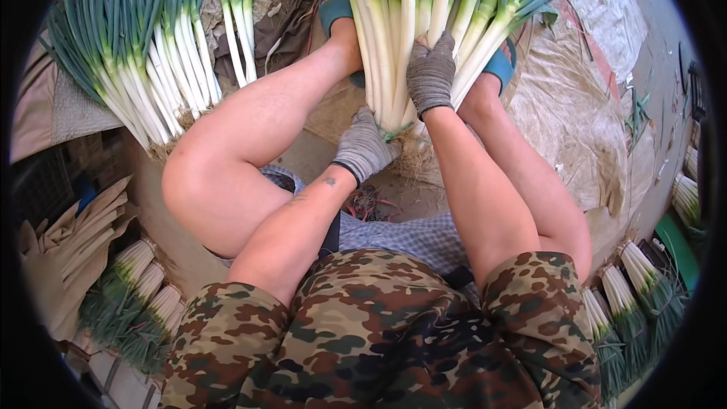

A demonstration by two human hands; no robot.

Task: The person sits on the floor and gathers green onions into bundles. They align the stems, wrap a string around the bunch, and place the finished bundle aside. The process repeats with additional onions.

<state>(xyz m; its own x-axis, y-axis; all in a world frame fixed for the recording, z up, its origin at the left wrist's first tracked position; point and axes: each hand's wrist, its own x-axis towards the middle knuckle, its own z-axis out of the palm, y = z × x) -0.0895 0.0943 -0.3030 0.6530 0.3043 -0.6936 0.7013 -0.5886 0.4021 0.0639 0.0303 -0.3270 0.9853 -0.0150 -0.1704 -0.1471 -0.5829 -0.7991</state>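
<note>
A bundle of long white-stemmed green onions (386, 51) lies between my lower legs, its green tops away from me and its roots towards me. My right hand (433, 71), in a grey knit glove, is closed around a stalk at the middle of the bundle. At the root end my left hand (366, 145), gloved alike, lies against the left side of the stems, beside a green tie (397, 132); its fingertips are partly hidden. The roots (414, 153) hang between my wrists.
Loose green onions (133, 91) lie at the upper left, with a few more stalks (241, 40) beside my leg. Tied bundles stand at the lower left (150, 281) and lower right (619, 289). Tan sheeting (568, 125) covers ground at right. Brown cloth or paper (85, 250) lies left.
</note>
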